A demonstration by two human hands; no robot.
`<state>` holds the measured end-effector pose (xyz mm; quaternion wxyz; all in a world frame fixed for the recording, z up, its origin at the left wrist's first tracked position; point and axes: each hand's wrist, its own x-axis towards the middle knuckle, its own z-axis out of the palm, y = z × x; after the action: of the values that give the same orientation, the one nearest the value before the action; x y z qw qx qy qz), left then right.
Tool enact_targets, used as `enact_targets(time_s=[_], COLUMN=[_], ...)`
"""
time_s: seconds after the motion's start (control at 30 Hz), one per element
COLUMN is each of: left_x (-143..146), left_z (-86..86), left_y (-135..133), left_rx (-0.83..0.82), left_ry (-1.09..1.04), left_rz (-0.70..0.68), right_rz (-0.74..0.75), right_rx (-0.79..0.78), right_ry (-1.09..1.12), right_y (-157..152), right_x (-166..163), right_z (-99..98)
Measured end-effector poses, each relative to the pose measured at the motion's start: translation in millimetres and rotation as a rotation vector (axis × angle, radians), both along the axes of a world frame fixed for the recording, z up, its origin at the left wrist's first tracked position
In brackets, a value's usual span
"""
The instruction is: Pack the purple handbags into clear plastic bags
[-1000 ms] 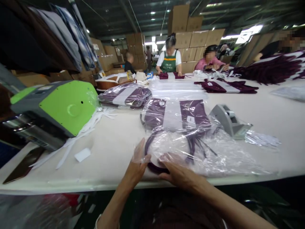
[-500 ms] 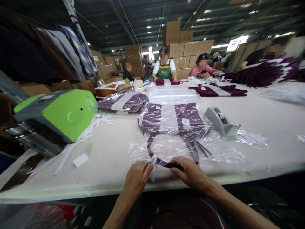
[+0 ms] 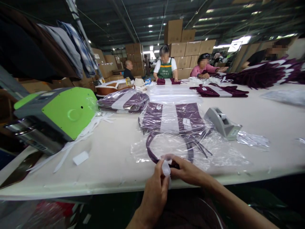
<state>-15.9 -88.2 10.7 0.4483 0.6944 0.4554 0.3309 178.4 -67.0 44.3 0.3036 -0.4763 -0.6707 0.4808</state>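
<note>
Garment-packing floor of a factory warehouse. A long white worktop [image 3: 114, 149] runs the depth of the hall. Seated workers [image 3: 165, 67] line its far edge, and purple-and-white garments [image 3: 171, 117] in clear bags lie along its middle. More unbagged garments are heaped at the far right corner [image 3: 264, 73]. A tape dispenser [image 3: 222, 122] stands on the worktop, and a green-cased machine [image 3: 62, 113] sits at the left edge. Brown cartons [image 3: 190, 47] are stacked high behind the workers. Clothing [image 3: 71, 47] hangs at the left, under a bare steel roof with strip lights [image 3: 150, 25].
</note>
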Motion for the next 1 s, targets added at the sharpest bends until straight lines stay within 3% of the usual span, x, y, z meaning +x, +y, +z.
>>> enact_targets(time_s=[0.1, 0.2, 0.4, 0.5, 0.6, 0.8, 1.0], left_x=[0.4, -0.6, -10.0, -20.7, -27.7, -27.1, -24.1], left_z=[-3.0, -4.5, -7.1, -4.3, 1.1, 18.4, 29.8], left_y=[-4.2, -4.6, -15.8, -22.9, -24.8, -17.4, -25.9], left_rx=[-0.056, -0.101, -0.169, -0.262, -0.311, -0.260, -0.170], left_ry=[-0.081, -0.128, -0.216, -0.267, -0.365, -0.404, -0.329], left_rz=[0.078, 0.061, 0.178, 0.178, 0.213, 0.289, 0.288], right_rz=[0.095, 0.140, 0.202, 0.115, 0.071, 0.396, 0.254], right_rx=[-0.112, -0.043, -0.069, -0.039, 0.104, 0.296, 0.588], right_ry=[0.074, 0.003, -0.115, -0.230, -0.317, -0.399, -0.519], right_y=[7.8, 15.9, 26.8, 23.3, 16.8, 10.2, 9.3], right_x=[3.2, -8.7, -43.0, -42.6, -39.5, -48.4, -40.2], right_z=[14.7, 21.5, 11.2, 10.2, 10.5, 4.8, -9.1])
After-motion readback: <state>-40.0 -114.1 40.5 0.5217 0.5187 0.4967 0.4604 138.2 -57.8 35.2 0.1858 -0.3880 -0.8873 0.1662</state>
